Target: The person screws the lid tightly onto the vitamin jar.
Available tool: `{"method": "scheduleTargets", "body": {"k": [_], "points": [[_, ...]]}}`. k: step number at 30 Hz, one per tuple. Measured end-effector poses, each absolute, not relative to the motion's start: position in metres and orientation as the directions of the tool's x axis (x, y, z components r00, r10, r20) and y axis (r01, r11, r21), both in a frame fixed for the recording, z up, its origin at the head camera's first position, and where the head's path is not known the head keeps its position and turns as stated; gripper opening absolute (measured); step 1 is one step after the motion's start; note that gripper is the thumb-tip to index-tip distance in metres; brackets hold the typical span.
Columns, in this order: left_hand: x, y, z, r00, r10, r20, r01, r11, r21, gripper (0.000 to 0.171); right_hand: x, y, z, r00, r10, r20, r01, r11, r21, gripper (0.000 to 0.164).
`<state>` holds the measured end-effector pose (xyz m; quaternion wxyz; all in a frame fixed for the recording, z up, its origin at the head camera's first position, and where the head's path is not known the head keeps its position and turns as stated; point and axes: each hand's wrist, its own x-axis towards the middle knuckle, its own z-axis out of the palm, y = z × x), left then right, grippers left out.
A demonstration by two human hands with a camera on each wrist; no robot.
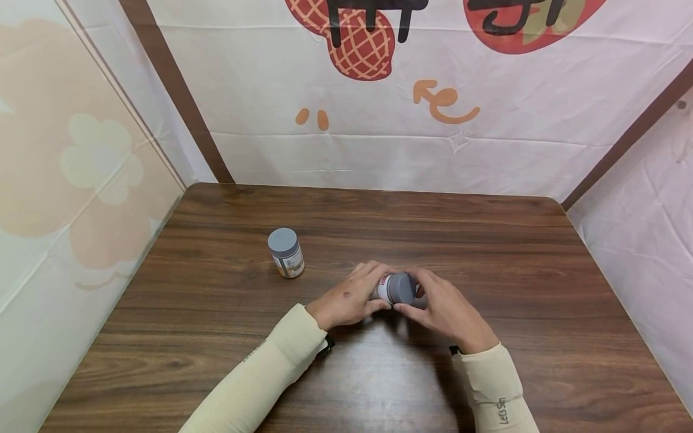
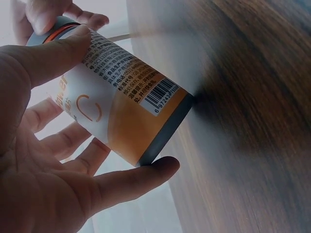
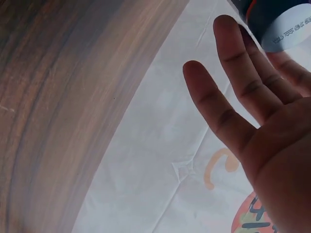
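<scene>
A pill bottle (image 1: 384,288) with a grey lid (image 1: 403,288) is tilted between both hands, its lid toward the right. My left hand (image 1: 351,299) grips the body, thumb on one side and fingers around the other. In the left wrist view, the orange and white label (image 2: 87,104) with a barcode shows, and the dark base edge is close over the table. My right hand (image 1: 448,308) holds the lid end between thumb and forefinger. Its other fingers (image 3: 214,102) stretch out past the bottle in the right wrist view.
A second bottle (image 1: 289,263), also with a grey lid, stands upright on the wooden table (image 1: 216,300), left of and behind the hands. Printed white curtains (image 1: 379,156) hang behind the far edge and along both sides.
</scene>
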<state>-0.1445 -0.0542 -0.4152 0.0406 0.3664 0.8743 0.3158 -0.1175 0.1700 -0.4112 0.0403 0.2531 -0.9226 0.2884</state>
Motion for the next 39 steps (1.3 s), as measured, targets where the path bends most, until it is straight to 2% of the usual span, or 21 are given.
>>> {"method": "scheduleTargets", "body": {"k": [5,12,20,39], "points": [[-0.1444,-0.0548,-0.4157,-0.721,0.673,0.166,0.625,0.529,0.573,0.054,-0.1163,0.1717,-0.4128,-0.828,-0.489,0.274,-0.561,0.708,-0.429,0.065],[-0.1443,-0.0539,-0.4164,-0.713,0.678,0.179,0.636,0.519,0.571,0.055,-0.1172,0.1722,-0.4131,-0.797,-0.515,0.315,-0.604,0.666,-0.438,0.068],[-0.1445,-0.0524,-0.4145,-0.711,0.686,0.153,0.631,0.527,0.57,0.054,-0.1174,0.1738,-0.4112,-0.788,-0.524,0.322,-0.614,0.644,-0.456,0.066],[-0.1444,-0.0499,-0.4148,-0.682,0.708,0.183,0.67,0.504,0.545,0.053,-0.1176,0.174,-0.4081,-0.797,-0.539,0.274,-0.602,0.666,-0.44,0.059]]}}
